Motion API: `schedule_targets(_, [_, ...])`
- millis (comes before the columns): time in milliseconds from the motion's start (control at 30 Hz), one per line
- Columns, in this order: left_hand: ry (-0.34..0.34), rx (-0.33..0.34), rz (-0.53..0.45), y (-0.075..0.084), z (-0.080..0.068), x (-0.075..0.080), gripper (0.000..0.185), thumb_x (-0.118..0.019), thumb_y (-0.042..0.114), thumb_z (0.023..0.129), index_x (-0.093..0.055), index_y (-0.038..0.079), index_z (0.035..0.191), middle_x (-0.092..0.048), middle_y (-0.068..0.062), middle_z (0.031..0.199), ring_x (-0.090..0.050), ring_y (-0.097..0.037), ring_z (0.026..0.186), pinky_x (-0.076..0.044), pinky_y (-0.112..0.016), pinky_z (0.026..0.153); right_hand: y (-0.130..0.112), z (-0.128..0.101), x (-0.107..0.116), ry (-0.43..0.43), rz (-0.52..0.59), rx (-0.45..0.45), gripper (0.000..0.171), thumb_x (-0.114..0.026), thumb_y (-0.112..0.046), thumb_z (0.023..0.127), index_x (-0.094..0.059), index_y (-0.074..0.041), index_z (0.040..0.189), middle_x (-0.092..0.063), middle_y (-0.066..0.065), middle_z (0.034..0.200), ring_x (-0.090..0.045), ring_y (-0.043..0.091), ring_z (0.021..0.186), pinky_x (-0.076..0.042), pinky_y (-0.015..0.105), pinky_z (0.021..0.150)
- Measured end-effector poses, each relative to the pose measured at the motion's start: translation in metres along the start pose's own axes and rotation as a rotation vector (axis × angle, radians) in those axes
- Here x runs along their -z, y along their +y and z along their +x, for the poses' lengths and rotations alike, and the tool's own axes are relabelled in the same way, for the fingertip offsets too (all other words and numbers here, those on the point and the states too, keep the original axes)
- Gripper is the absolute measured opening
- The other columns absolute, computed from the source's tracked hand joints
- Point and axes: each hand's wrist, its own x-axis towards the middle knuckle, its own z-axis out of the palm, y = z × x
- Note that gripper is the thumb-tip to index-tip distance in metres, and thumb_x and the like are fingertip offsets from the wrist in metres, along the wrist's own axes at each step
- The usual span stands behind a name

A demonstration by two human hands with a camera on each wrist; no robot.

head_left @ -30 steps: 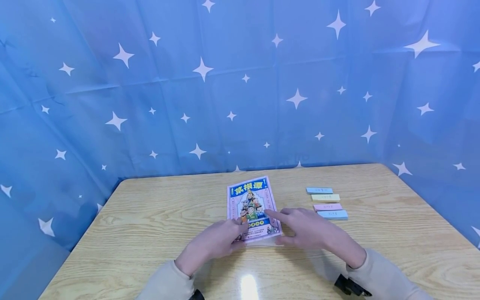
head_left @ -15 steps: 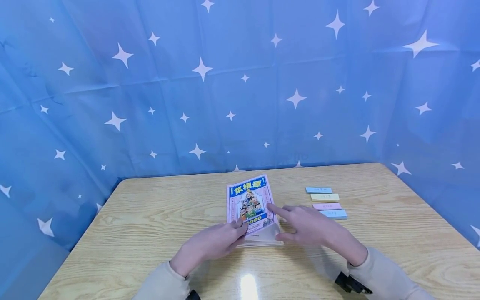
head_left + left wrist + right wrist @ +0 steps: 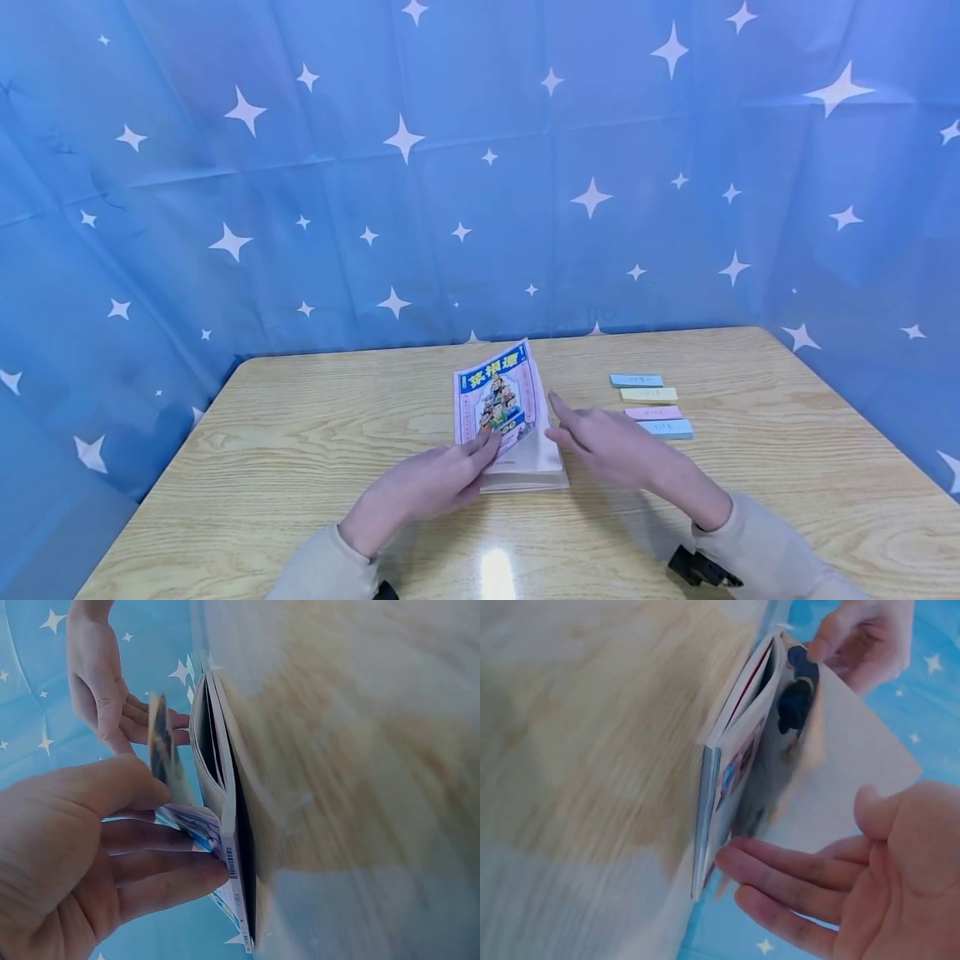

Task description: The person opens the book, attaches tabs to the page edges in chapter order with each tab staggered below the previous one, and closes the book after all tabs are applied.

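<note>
A paperback book with a colourful cartoon cover lies mid-table. My left hand pinches the cover's near corner, thumb on top and fingers beneath, and holds it raised off the pages. In the left wrist view the left hand grips the lifted cover above the page block. My right hand has straight fingers that touch the book's right edge. The right wrist view shows the right hand's fingertips at the page edge, under the cover's white underside.
Several sticky-note pads, blue, yellow and pink, lie in a column to the right of the book. The wooden table is walled on three sides by a blue star-patterned curtain.
The cover has risen from lying flat to standing open at its right side. My right index finger has slid off the cover to the book's right edge.
</note>
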Motion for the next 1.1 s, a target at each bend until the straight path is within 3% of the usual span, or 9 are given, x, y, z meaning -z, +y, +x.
schedule_targets(233, [0.037,-0.007,-0.001,0.002,0.002,-0.003,0.059,-0.061,0.01,0.1,-0.039,-0.002,0.153,-0.04,-0.022,0.154,-0.055,-0.006,0.056,-0.044,-0.012,0.053,0.002,0.001,-0.006,0.011,0.038,0.027,0.062,-0.037,-0.037,0.111,-0.036,0.01,0.15,-0.035,-0.008,0.062,-0.022,0.004,0.05,-0.039,0.027,0.053])
schedule_targets(367, [0.039,0.009,-0.027,0.004,0.003,-0.004,0.061,-0.061,0.01,0.1,-0.036,0.0,0.155,-0.037,-0.021,0.157,-0.053,-0.006,0.056,-0.042,-0.012,0.051,0.003,0.002,-0.008,0.011,0.097,0.042,0.057,-0.041,-0.031,0.111,-0.037,0.01,0.15,-0.037,-0.007,0.063,-0.02,0.003,0.048,-0.03,0.025,0.045])
schedule_targets(433, [0.051,0.009,-0.014,0.004,0.004,-0.006,0.061,-0.061,0.011,0.1,-0.037,0.0,0.155,-0.037,-0.021,0.157,-0.064,-0.011,0.07,-0.048,-0.013,0.058,0.004,0.002,-0.009,0.014,0.123,0.051,0.056,-0.044,-0.028,0.11,-0.036,0.01,0.151,-0.039,-0.008,0.062,-0.023,0.002,0.048,-0.03,0.024,0.045])
schedule_targets(500, [0.064,0.01,0.013,0.005,0.004,-0.008,0.061,-0.063,0.015,0.101,-0.038,0.0,0.154,-0.037,-0.022,0.157,-0.07,-0.02,0.097,-0.055,-0.018,0.073,0.004,0.003,-0.01,0.015,0.152,0.066,0.055,-0.047,-0.023,0.109,-0.034,0.009,0.152,-0.042,-0.01,0.063,-0.029,0.001,0.048,-0.033,0.022,0.045])
schedule_targets(600, [0.085,0.029,0.053,0.006,0.006,-0.01,0.061,-0.065,0.024,0.1,-0.042,0.001,0.152,-0.039,-0.024,0.155,-0.056,-0.033,0.129,-0.055,-0.032,0.091,0.004,0.004,-0.011,0.019,0.182,0.084,0.055,-0.049,-0.017,0.108,-0.032,0.009,0.153,-0.045,-0.01,0.066,-0.036,0.001,0.051,-0.035,0.022,0.047])
schedule_targets(633, [0.096,0.035,0.066,0.006,0.006,-0.01,0.062,-0.067,0.027,0.099,-0.044,0.001,0.151,-0.041,-0.025,0.153,-0.052,-0.035,0.133,-0.054,-0.035,0.094,0.004,0.004,-0.011,0.02,0.191,0.088,0.055,-0.049,-0.015,0.108,-0.031,0.008,0.154,-0.046,-0.01,0.067,-0.037,0.001,0.052,-0.036,0.022,0.047])
schedule_targets(867, [0.14,0.06,0.088,0.006,0.01,-0.013,0.056,-0.075,0.026,0.093,-0.057,0.001,0.14,-0.059,-0.022,0.138,-0.067,-0.031,0.112,-0.058,-0.032,0.084,0.001,0.005,-0.01,0.031,0.188,0.089,0.053,-0.048,-0.013,0.108,-0.032,0.005,0.155,-0.042,-0.009,0.065,-0.034,0.001,0.049,-0.033,0.021,0.046])
schedule_targets(1100, [0.129,0.05,0.111,0.006,0.011,-0.013,0.049,-0.073,0.025,0.095,-0.058,0.003,0.136,-0.06,-0.019,0.137,-0.072,-0.027,0.101,-0.059,-0.028,0.077,-0.001,0.004,-0.008,0.031,0.159,0.066,0.051,-0.048,-0.011,0.107,-0.034,0.006,0.153,-0.038,-0.007,0.062,-0.031,0.001,0.047,-0.032,0.021,0.045])
